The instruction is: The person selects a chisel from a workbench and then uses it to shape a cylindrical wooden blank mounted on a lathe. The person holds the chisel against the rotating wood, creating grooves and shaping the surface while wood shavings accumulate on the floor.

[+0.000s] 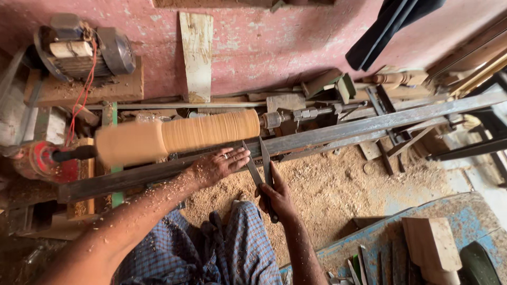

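Pale wood, a long round wooden cylinder [179, 135], is blurred by turning on the lathe in the left centre of the frame. The left hand [217, 165] lies flat and open on the long dark steel rail [338, 132] just below the cylinder, fingers stretched to the right. The right hand [277, 198] is closed around the grey metal calipers [261, 169], whose two legs point up toward the right end of the cylinder. Sawdust [327, 184] covers the ground at the centre. A grey electric motor [84, 50] sits in the upper left. A light wooden block [433, 245] rests at the lower right.
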